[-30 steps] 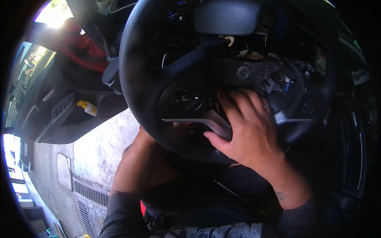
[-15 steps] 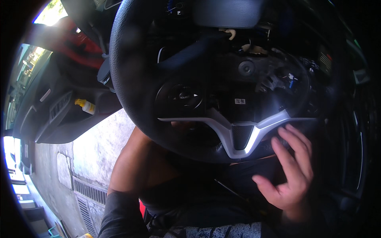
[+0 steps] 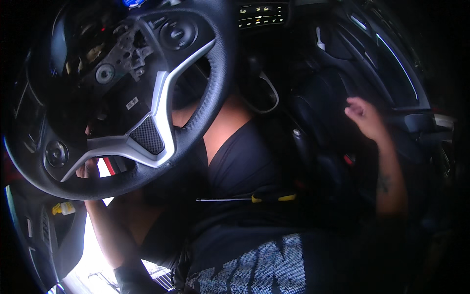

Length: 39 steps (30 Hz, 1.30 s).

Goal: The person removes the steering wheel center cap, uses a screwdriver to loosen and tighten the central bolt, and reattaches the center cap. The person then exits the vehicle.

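Observation:
A black steering wheel [image 3: 226, 54] with silver trim stands before me. Its centre pad is off, baring a metal bracket [image 3: 132, 54] and a round hub [image 3: 105, 73]. My left hand [image 3: 88, 168] is behind the wheel's lower left part, mostly hidden by the rim and spoke; what its fingers do does not show. Over the dark passenger seat, away from the wheel, my right hand [image 3: 363, 116] is held with loosely bent fingers and no visible object in them. Across my lap lies a screwdriver [image 3: 274, 198] with a long thin shaft and a yellow and black handle.
A yellow-capped bottle [image 3: 63, 208] sits in the driver's door pocket, beside the bright door opening. The lit control panel [image 3: 260, 15], a lever [image 3: 297, 134] and the passenger seat [image 3: 318, 93] lie to the right. A small pale brush-like thing [image 3: 320, 40] is by the far door.
My view has swung right, so the wheel appears farther left. My right hand has left the wheel's lower right side for the passenger side. The screwdriver's handle has come into plain view.

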Each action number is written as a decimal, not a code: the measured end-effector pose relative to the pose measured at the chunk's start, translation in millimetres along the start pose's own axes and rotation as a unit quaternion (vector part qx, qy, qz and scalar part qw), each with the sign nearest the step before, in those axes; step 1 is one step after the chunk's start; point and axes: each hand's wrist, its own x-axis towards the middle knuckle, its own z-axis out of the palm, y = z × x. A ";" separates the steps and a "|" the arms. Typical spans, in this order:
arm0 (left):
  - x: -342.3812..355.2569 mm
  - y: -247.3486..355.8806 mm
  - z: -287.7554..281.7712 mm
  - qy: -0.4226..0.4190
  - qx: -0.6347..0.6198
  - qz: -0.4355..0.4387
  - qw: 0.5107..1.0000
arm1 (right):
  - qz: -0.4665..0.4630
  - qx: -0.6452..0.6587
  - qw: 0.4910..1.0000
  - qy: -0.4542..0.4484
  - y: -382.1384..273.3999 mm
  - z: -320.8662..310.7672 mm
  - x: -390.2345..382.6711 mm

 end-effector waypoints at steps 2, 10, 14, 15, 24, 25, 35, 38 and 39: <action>6.4 -2.8 4.4 -0.006 -0.005 -0.002 1.000 | 0.042 0.009 0.997 -0.062 54.6 5.6 -3.0; 1.1 -3.5 0.5 -0.007 0.016 -0.025 1.000 | 0.008 -0.007 0.993 -0.121 50.3 38.9 -11.6; -0.5 -1.9 1.6 -0.006 0.019 -0.028 0.999 | -0.056 -0.032 0.994 -0.085 7.0 41.3 -1.0; -4.7 -1.6 -1.5 -0.005 0.023 -0.030 0.999 | -0.065 -0.026 0.994 -0.089 -1.5 41.7 0.2; -12.5 -4.5 7.2 -0.009 0.018 -0.034 0.999 | -0.240 0.021 0.967 -0.089 -125.8 71.9 -58.7; -13.9 -5.5 6.3 -0.008 0.017 -0.033 0.999 | -0.301 0.030 0.948 -0.097 -137.4 79.7 -67.5; -24.5 0.4 24.4 -0.021 -0.006 -0.006 1.000 | -0.357 0.106 0.901 -0.222 -165.4 143.6 -129.9; -27.5 -6.0 27.1 -0.020 -0.003 -0.012 1.000 | -0.356 0.076 0.892 -0.266 -158.7 160.3 -133.5; -24.3 -8.1 30.7 -0.020 -0.004 -0.007 1.000 | -0.346 0.062 0.897 -0.267 -155.1 159.9 -135.3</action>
